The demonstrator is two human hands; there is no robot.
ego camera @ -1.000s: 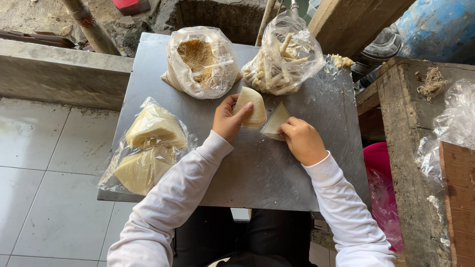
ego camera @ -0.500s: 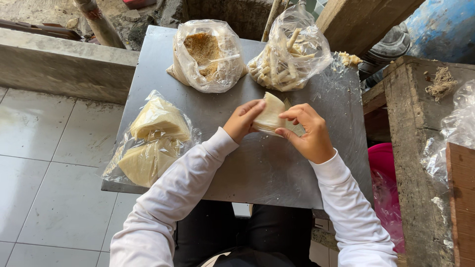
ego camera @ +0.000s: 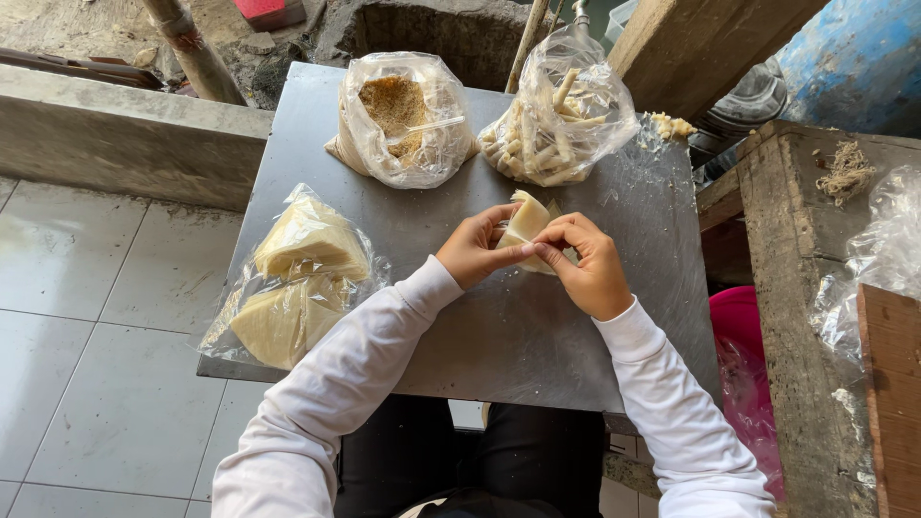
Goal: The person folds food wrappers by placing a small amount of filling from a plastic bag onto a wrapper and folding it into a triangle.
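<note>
From where I watched, both hands had met over the middle of the grey metal table [ego camera: 499, 336]. The left hand [ego camera: 472, 247] and the right hand [ego camera: 585, 269] were closed together on a pale, thin triangular wrapper [ego camera: 526, 223], fingertips of each pinching its lower edge while its point stood up between them, toward the far side of the table. A second pale sheet seemed to lie just behind it, but I could not tell whether it was separate.

At the far edge of the table I saw two clear plastic bags side by side: one holding brown crumbs [ego camera: 401, 113], the other holding pale rolled sticks [ego camera: 558, 117]. A few loose pale scraps [ego camera: 669, 125] lay just beside the sticks bag, at the table's far right corner. Near the left edge sat a third clear bag with stacked triangular wrappers [ego camera: 293, 288], well apart from the hands. A rough wooden bench [ego camera: 796, 288] stood to the right of the table, and a pink plastic bag [ego camera: 741, 345] showed between them.
</note>
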